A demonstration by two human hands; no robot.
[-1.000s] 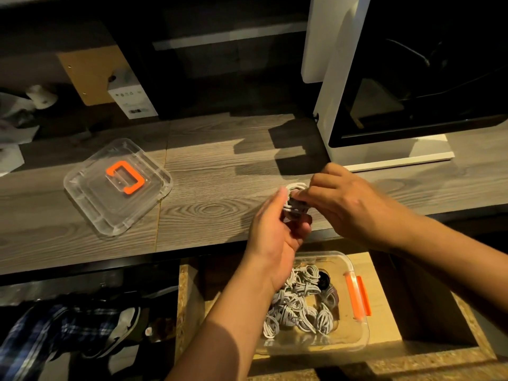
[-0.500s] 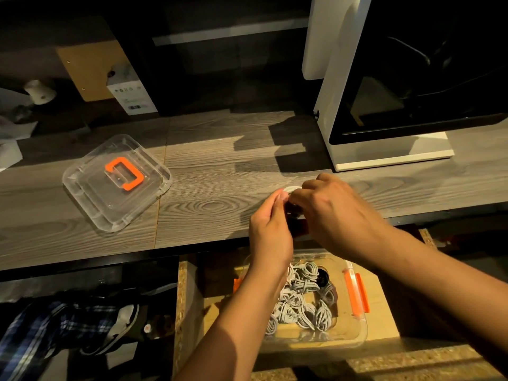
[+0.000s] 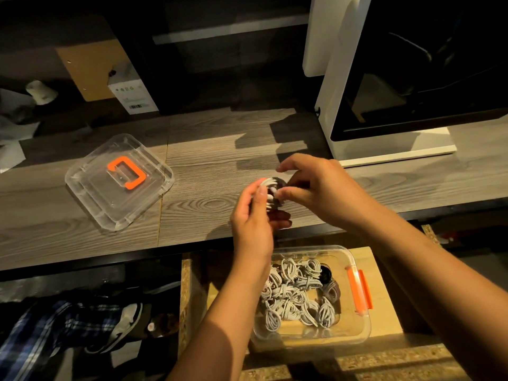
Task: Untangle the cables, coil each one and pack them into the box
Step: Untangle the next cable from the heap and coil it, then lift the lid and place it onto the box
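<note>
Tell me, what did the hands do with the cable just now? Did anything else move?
The left hand and right hand slid a little left over the desk. The right hand's fingers spread, so the coiled cable shows more. Both still hold it. The lid, the box and the coils inside it stayed put.

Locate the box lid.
In the head view, the clear lid lies flat on the wooden counter at the left, apart from the left hand.
</note>
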